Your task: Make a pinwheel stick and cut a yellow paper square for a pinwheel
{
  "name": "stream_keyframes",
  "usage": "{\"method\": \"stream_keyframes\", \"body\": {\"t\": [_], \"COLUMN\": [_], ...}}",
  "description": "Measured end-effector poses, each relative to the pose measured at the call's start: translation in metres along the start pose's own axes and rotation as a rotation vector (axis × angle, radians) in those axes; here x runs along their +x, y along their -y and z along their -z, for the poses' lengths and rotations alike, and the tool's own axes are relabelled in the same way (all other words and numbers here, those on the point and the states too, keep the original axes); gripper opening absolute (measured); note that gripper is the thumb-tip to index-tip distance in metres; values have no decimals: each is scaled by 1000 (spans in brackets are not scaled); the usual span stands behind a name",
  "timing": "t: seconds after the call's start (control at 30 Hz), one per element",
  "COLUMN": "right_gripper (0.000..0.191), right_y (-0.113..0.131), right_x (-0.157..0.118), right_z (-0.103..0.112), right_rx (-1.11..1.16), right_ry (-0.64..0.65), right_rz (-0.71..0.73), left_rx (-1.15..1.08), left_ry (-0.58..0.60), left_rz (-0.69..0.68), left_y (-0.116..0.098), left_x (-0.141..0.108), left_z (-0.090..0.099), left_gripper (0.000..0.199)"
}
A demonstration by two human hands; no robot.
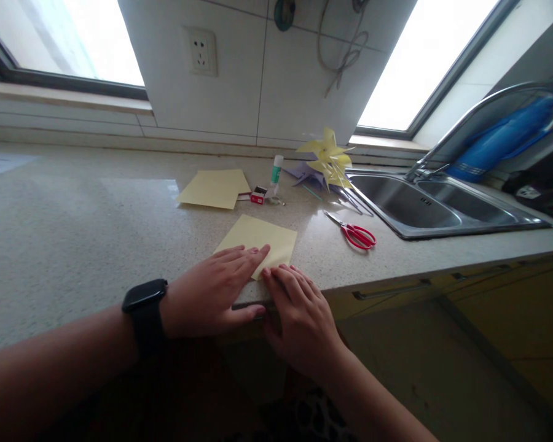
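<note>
- So the yellow sheet [258, 233] lies just inside the front edge of the countertop [96, 233], near corner under the hands, far corner pointing at the back edge.
- Left hand [212, 294]: fingers flat, nearly straight and close together on the sheet, thumb spread off by the front edge. Not gripping anything.
- Right hand [304, 319]: fingers bent and bunched at the sheet's near corner. Thumb's mostly hidden, so can't tell if it's pinching the paper.
- Roomy side is the left, a wide run of counter from the forearm to the back edge. Right side is tighter: red-handled scissors [348, 230] sit near the sink [470, 232], blades angled toward the back edge.
- Surface is pale, speckled and a bit shiny; white tiled wall [235, 92] behind. Daylight comes from two windows, left [87, 37] and right [419, 67].
- Count: one glue stick [275, 172] standing toward the back edge, one small red box [258, 195] beside it, one pile of yellow paper [214, 187] left of that (can't count sheets), one faucet [417, 172], two basins.
- Yellow pinwheels [327, 147] overlap purple paper [299, 173] by the sink's back left corner; too tangled to count.
</note>
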State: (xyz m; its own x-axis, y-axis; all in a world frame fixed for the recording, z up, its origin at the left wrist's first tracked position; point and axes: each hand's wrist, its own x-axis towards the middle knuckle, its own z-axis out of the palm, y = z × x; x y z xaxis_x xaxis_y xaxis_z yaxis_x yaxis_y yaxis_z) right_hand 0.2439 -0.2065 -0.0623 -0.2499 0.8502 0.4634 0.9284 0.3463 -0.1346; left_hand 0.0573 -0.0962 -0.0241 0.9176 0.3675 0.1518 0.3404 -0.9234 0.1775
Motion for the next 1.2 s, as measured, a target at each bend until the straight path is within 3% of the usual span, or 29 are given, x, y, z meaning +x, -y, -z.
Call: {"method": "stream_keyframes", "body": {"t": [0.33, 0.53, 0.8, 1.0, 1.2], "right_gripper": [56, 58, 41, 48, 56], "right_y": [-1, -2, -1, -1, -2], "right_x": [2, -1, -2, -2, -2], "right_z": [6, 5, 6, 3, 3], "right_rx": [16, 24, 13, -5, -2], "right_ry": [21, -4, -33, -76, -18], "right_rz": [11, 26, 13, 43, 69], "left_rx": [43, -24, -2, -5, -1], "left_ry": [59, 25, 17, -5, -17], "left_rz": [7, -4, -3, -7, -10], "left_y": [1, 2, 1, 0, -1], "left_x": [1, 0, 0, 0, 0], "left_z": [-1, 1, 0, 0, -1], "left_gripper": [77, 74, 72, 72, 72]}}
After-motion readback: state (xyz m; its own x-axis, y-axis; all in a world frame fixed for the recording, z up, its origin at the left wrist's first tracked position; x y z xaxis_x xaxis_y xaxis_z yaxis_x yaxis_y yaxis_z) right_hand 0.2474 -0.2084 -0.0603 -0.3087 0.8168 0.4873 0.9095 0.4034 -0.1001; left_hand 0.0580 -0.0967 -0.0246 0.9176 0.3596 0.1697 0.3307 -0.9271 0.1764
